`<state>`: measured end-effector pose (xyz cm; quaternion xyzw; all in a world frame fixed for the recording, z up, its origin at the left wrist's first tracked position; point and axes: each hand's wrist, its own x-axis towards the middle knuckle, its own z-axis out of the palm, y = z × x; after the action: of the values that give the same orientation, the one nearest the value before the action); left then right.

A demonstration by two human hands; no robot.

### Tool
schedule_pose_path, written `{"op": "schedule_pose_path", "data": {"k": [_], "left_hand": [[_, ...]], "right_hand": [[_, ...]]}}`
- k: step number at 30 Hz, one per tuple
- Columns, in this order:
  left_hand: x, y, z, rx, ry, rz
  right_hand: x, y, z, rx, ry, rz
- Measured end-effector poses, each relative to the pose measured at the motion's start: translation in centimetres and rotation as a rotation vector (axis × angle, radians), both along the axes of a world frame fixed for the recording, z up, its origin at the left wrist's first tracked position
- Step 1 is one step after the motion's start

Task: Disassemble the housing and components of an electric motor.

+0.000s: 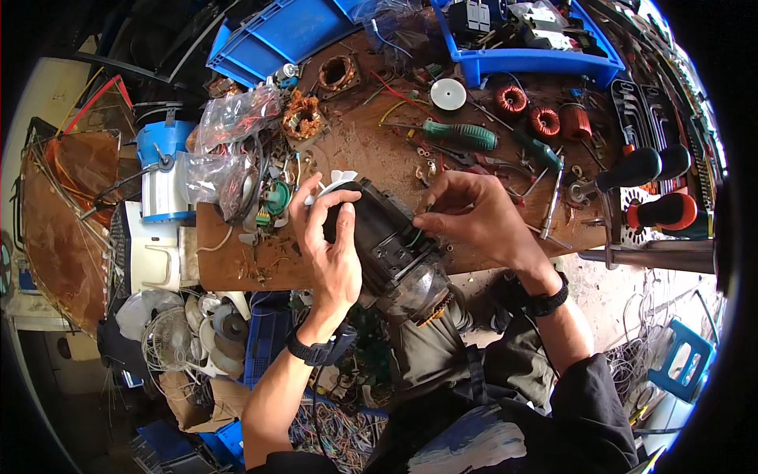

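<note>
A black electric motor (380, 223) lies tilted over the table's front edge. A white fan (342, 177) shows at its far end, a clear plastic cover (416, 291) at its near end. My left hand (330, 246) grips the motor's upper left end, thumb and fingers curled round it. At the motor's right side my right hand (479, 220) is closed in a pinch on a thin green wire (417, 235). What lies deeper between those fingertips is hidden.
Beyond my hands lie a green-handled screwdriver (462, 134), a white disc (448, 95) and copper coils (545, 121). Blue bins (541, 59) stand at the back. Black-handled screwdrivers (641, 167) are at the right, a copper winding (304, 118) and plastic bags (237, 118) at the left.
</note>
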<state>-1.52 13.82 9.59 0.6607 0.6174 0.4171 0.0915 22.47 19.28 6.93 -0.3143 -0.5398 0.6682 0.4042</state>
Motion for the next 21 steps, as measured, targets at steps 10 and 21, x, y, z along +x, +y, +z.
{"op": "schedule_pose_path", "data": {"k": [10, 21], "left_hand": [[0.0, 0.1, 0.0, -0.008, 0.003, 0.003], [0.0, 0.0, 0.2, -0.027, -0.005, 0.000]], "right_hand": [[0.8, -0.4, 0.2, 0.019, 0.033, -0.006], [0.8, -0.5, 1.2, 0.072, -0.153, -0.078]]}}
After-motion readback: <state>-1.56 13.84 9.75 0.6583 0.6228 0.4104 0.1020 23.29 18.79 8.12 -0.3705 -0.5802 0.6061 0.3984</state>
